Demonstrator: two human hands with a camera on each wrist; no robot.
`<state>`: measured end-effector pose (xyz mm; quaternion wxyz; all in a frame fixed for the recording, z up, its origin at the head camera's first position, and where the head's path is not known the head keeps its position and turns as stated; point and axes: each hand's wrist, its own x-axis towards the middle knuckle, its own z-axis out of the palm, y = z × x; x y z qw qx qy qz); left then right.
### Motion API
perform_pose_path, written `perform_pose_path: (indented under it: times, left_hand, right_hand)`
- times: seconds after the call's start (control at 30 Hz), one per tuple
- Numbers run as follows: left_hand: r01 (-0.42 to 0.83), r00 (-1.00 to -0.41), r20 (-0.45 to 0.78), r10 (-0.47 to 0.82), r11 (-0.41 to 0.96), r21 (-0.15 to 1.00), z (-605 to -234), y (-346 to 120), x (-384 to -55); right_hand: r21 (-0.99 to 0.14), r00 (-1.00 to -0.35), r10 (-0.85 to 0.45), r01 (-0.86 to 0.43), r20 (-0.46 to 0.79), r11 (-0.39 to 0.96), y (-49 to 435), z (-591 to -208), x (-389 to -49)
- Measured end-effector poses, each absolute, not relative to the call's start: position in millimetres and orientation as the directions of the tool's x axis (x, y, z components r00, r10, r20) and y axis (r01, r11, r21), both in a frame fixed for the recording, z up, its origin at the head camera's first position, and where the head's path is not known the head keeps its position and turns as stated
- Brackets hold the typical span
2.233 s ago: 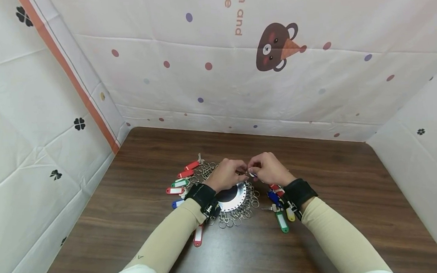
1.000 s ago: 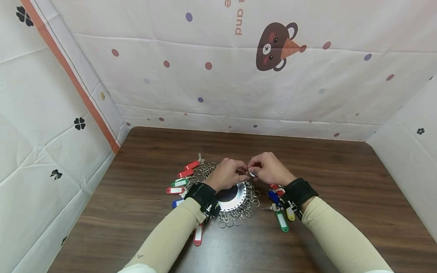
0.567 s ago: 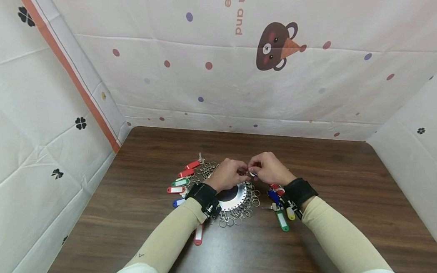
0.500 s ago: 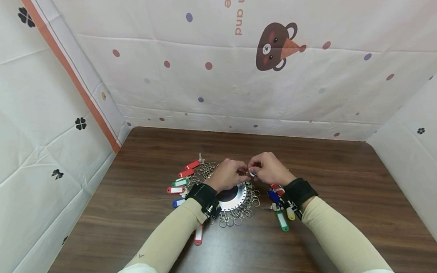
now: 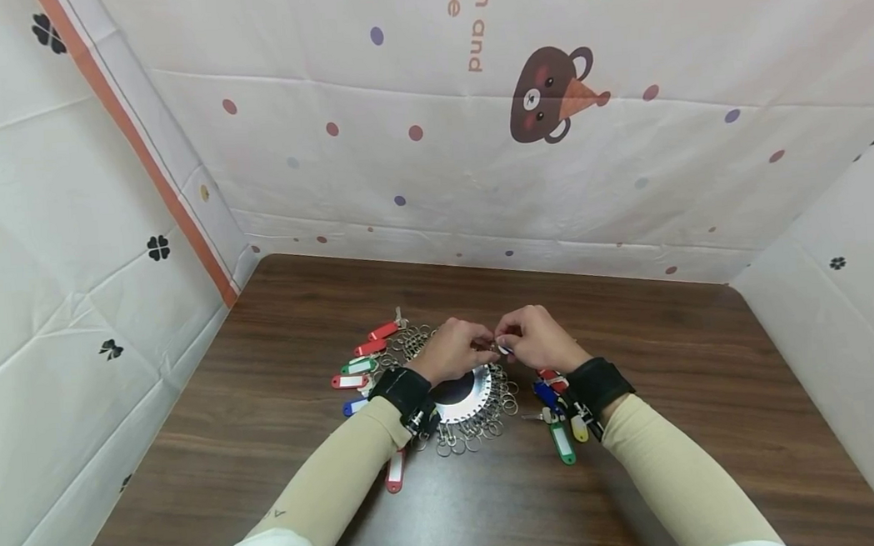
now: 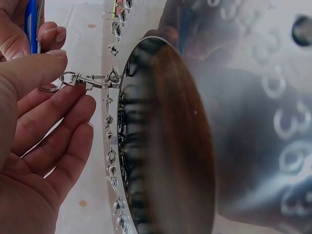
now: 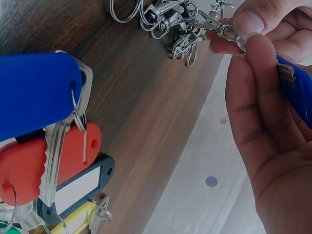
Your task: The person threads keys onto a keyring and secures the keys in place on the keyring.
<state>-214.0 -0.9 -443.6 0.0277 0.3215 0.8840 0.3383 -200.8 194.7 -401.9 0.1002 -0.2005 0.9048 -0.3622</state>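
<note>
My left hand (image 5: 453, 351) pinches the split ring of a swivel snap hook (image 6: 87, 80) between thumb and fingers. That hook hangs on the rim of a round metal key-holder plate (image 6: 243, 107), with a large round opening and stamped numbers. Fingertip to fingertip with it, my right hand (image 5: 542, 337) holds a blue key tag (image 7: 298, 95) with a key (image 7: 286, 73) close by the ring. Whether the tag's own ring is threaded on the hook's ring cannot be made out. Many more snap hooks (image 7: 168, 14) line the plate's edge.
Left of the plate, red tags (image 5: 370, 347), a green tag (image 5: 360, 366) and a blue tag (image 5: 355, 407) fan out; a red tag (image 5: 395, 471) lies in front. Beneath the right wrist is a loose pile with a blue tag (image 7: 39, 95), red tag (image 7: 87, 146) and yellow tag (image 7: 78, 219).
Both hands stay together over the plate's far right edge, with barely visible finger movement. The tags on the table have not moved; the head view shifts very slightly.
</note>
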Motion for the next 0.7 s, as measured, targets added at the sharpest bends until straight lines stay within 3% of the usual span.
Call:
perform_pose_path:
  times: [0.7]
  left_hand:
    - [0.530, -0.806, 0.158, 0.571, 0.576, 0.622, -444.8, 0.2, -212.3]
  right_hand:
    - [-0.700, -0.902, -0.430, -0.286, -0.033, 0.654, 194.3, -403.6, -202.6]
